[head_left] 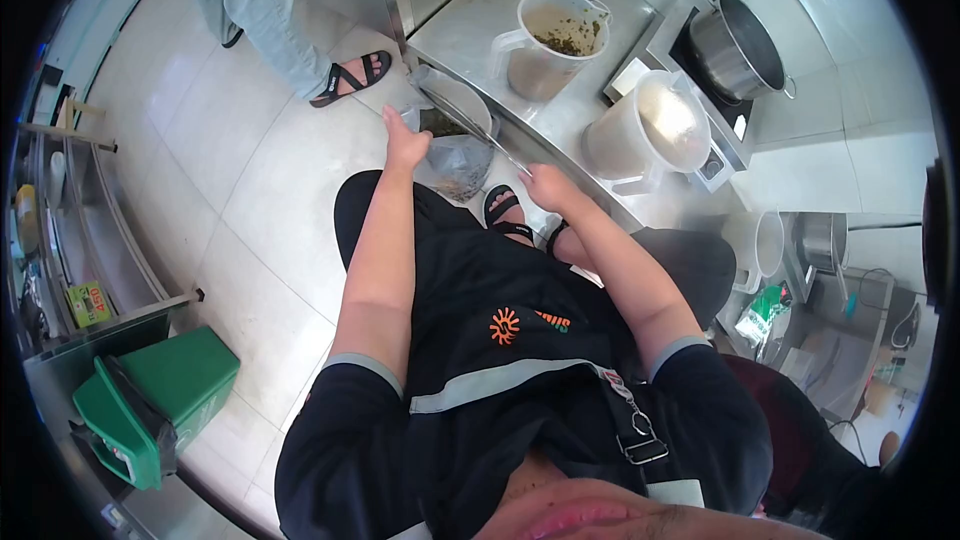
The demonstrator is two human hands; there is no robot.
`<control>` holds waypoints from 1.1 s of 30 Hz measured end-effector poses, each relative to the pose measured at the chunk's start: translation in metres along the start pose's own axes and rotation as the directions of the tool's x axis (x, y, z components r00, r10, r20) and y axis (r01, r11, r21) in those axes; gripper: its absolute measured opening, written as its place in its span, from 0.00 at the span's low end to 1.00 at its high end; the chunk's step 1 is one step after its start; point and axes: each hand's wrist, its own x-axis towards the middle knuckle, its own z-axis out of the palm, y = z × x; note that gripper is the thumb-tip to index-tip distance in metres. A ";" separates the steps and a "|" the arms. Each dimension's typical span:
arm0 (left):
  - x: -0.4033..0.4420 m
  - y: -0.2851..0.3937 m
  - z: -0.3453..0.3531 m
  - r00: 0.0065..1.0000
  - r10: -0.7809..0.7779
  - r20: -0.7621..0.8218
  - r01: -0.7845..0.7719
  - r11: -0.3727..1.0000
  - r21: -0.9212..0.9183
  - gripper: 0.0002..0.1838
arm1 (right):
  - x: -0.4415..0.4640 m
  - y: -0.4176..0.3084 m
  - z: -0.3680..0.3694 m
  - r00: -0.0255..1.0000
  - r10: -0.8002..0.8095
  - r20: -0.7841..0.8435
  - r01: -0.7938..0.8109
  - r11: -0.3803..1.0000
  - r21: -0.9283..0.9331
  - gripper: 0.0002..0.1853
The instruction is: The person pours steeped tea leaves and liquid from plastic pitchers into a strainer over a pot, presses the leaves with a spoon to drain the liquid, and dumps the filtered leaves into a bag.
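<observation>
My left hand [405,145] is at the rim of a clear plastic bag [460,165], its fingers closed on the bag's edge. Dark, leafy-looking bits lie inside the bag and in the pale bucket [455,95] it lines or leans against; which of the two I cannot tell. My right hand [547,187] grips the end of a long, thin metal-handled utensil [490,140]. It slants across the bucket's mouth toward the upper left, and its far end is hard to make out. Both hands are low, in front of my knees, beside the steel counter.
On the counter [470,25] stand a pitcher with dark leaves [555,45], a second pitcher [645,130] and a steel pot [740,45] on a cooker. Another person's sandalled foot [352,78] is just beyond the bucket. A green bin [185,380] stands at lower left.
</observation>
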 end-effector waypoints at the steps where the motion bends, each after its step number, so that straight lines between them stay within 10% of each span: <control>1: -0.001 0.000 0.000 1.000 -0.010 -0.001 0.010 1.000 -0.004 0.56 | -0.004 0.006 -0.001 0.999 0.027 0.029 -0.025 0.997 -0.070 0.20; 33: -0.002 0.010 0.000 0.999 -0.017 0.036 0.018 0.999 -0.037 0.58 | 0.003 0.041 -0.034 0.997 0.052 -0.051 -0.059 0.986 -0.155 0.17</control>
